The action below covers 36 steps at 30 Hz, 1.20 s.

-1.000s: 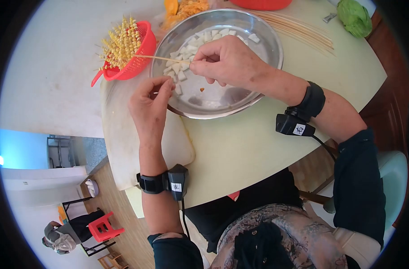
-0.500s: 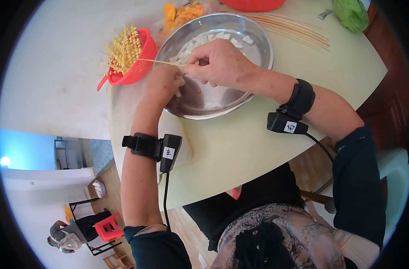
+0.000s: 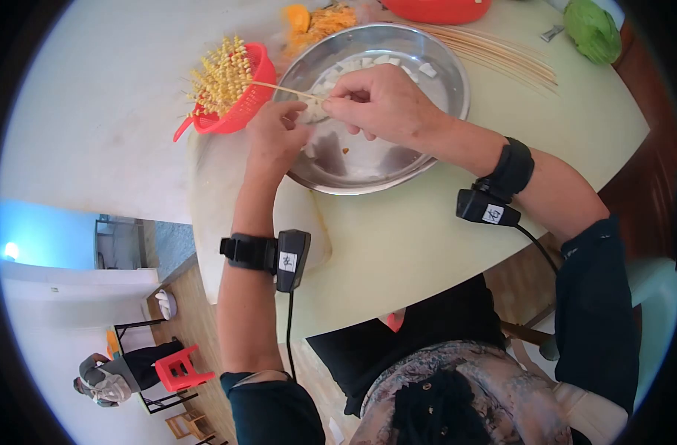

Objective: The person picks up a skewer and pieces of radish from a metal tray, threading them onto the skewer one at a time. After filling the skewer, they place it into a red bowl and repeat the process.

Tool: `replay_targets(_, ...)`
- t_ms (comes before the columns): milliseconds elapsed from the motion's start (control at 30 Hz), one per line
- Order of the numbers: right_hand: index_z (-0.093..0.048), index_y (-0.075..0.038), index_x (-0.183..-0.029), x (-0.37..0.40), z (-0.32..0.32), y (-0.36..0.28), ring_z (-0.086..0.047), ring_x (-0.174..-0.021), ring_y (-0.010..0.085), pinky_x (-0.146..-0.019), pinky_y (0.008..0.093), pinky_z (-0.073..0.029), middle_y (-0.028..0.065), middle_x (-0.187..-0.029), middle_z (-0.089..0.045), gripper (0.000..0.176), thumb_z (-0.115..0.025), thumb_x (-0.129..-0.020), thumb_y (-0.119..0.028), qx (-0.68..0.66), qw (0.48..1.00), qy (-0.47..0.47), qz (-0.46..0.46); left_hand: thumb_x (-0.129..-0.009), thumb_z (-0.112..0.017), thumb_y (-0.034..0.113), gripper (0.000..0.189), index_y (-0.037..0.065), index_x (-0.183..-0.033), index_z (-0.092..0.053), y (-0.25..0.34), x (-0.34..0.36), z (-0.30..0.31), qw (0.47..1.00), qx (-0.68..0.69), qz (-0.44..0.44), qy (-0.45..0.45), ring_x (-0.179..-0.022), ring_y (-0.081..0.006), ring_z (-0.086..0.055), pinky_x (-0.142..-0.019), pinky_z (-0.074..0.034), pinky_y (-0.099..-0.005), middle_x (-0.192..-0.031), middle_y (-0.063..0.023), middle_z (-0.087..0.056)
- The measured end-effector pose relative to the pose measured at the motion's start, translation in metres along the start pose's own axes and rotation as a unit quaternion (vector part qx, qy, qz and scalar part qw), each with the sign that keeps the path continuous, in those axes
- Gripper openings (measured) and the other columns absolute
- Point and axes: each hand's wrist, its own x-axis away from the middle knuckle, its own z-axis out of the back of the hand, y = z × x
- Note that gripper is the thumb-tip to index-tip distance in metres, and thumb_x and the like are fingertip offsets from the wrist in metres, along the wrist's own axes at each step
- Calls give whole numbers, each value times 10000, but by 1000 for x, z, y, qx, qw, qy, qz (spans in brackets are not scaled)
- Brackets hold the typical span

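Note:
My right hand (image 3: pixel 387 104) pinches a thin wooden skewer (image 3: pixel 283 89) above a round metal basin (image 3: pixel 457 96). The skewer points left toward the red basket. My left hand (image 3: pixel 277 137) is at the basin's left edge with thumb and fingers apart, just below the skewer, and nothing shows between them. White cut pieces (image 3: pixel 427 70) lie along the far side of the basin, and some sit near my fingertips. One small orange bit (image 3: pixel 346 150) lies on the basin's floor.
A red basket (image 3: pixel 261 70) of threaded yellow skewers (image 3: pixel 223 78) stands left. Behind the basin are orange shreds (image 3: pixel 327 22), a red container (image 3: pixel 438 9) and loose skewers (image 3: pixel 494 50). A green bag (image 3: pixel 592 31) lies far right. A person (image 3: pixel 109 380) is at another table, lower left.
My left hand has opened and drawn slightly away from the skewer. My right hand keeps its pinch on the skewer. The whole view has shifted a little.

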Motion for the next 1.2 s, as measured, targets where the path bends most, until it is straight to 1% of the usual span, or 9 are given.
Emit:
replay_targets(33, -633, -6, -751, 1, 0, -2, -493, -463, 65, -438, 214, -400, 11, -567, -564, 230, -597, -854, -208, -2, 1000, 3, -3, -719, -623, 21, 322, -43, -1035, -624, 3, 7, 6, 979, 186, 76, 17, -818, -254, -653, -701, -522, -306, -884, -129, -617)
replay_targets(67, -634, -6, -751, 2, -1, -3, -491, -460, 64, -434, 214, -398, 10, -565, -562, 230, -598, -854, -209, -5, 1000, 6, -6, -776, -589, 3, 337, -78, -1103, -586, 3, 14, 12, 918, 365, 149, 34, -855, -225, -656, -703, -530, -263, -923, -106, -623)
replay_targets(100, -634, -6, -751, 3, -1, -7, -491, -460, 64, -434, 214, -398, 10, -565, -562, 230, -598, -854, -209, -10, 1000, 3, -2, -776, -589, 3, 337, -78, -1103, -586, 1, 21, 17, 920, 360, 151, 38, -855, -225, -656, -703, -530, -263, -923, -106, -623)
replay_targets(167, -669, 6, -764, 5, -1, -15, -571, -495, 125, -520, 266, -458, 83, -589, -624, 191, -615, -790, -174, -10, 999, -15, -36, -835, -548, -40, 381, -127, -1200, -482, -4, 36, 23, 787, 592, 159, 68, -950, -261, -641, -777, -552, -254, -1019, -139, -593)
replay_targets(200, -669, 6, -764, 5, -1, -14, -571, -495, 125, -520, 266, -458, 83, -589, -624, 191, -615, -790, -174, -12, 999, -17, -35, -862, -515, -62, 375, -119, -1228, -454, -10, 43, 26, 758, 627, 166, 67, -1010, -266, -622, -835, -553, -252, -1102, -162, -568)
replay_targets(400, -698, -23, -847, 10, -8, -8, -565, -512, 164, -527, 278, -446, 102, -610, -624, 186, -618, -789, -181, 66, 994, -78, 30, -865, -518, -66, 291, -104, -1154, -522, -28, 75, 22, 670, 706, 186, 134, -1023, -305, -617, -827, -568, -276, -1084, -209, -596)
replay_targets(567, -708, -64, -950, 11, -8, -11, -562, -518, 190, -537, 286, -449, 117, -660, -640, 215, -616, -788, -172, 144, 982, -116, 35, -873, -533, -44, 247, -99, -1113, -549, -25, 79, 18, 682, 687, 185, 171, -1002, -306, -627, -808, -576, -286, -1047, -205, -616)
replay_targets(833, -709, -68, -948, 14, -11, -4, -563, -502, 199, -520, 294, -454, 118, -711, -660, 201, -612, -793, -151, 149, 979, -115, 83, -869, -568, -11, 193, -69, -1051, -597, -18, 79, 19, 712, 643, 196, 201, -948, -280, -652, -752, -589, -311, -1025, -190, -636)
replay_targets(1200, -708, -67, -942, 14, -12, -2, -585, -526, 242, -529, 313, -467, 144, -697, -644, 184, -613, -801, -139, 163, 974, -97, 125, -817, -638, -35, 183, -32, -999, -618, -20, 80, 16, 723, 618, 193, 242, -818, -212, -660, -662, -566, -275, -888, -99, -648)
